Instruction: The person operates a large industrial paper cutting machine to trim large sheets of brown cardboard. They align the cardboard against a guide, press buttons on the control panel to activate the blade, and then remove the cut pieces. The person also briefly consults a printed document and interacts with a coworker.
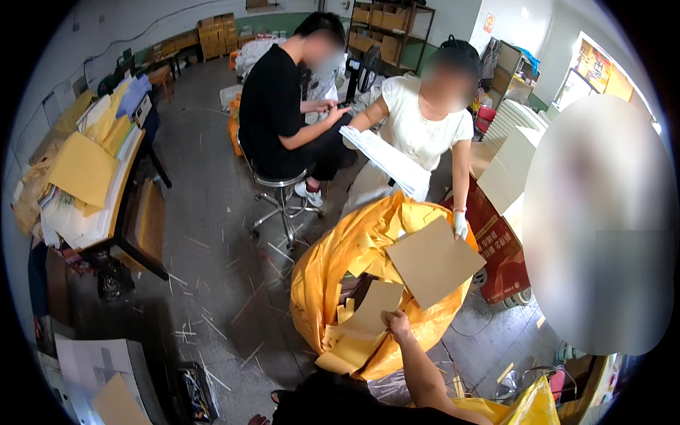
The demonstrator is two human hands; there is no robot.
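My right hand (399, 322) reaches in from the lower right and is closed on the edge of a brown cardboard sheet (373, 306). That sheet lies tilted over the mouth of a big orange woven sack (312, 290), among yellow and brown scraps. Beside it, a larger square cardboard sheet (435, 262) rests across the sack's right side. A co-worker's gloved hand (460, 224) touches its upper edge. The co-worker's other hand holds a stack of white sheets (389, 159). I cannot make out my left hand.
Another person sits on a wheeled stool (280, 188) beyond the sack. A table (131, 191) piled with envelopes and papers stands at left. A red carton (503, 258) is right of the sack. Thin strips litter the floor (212, 269). An open box (106, 368) sits lower left.
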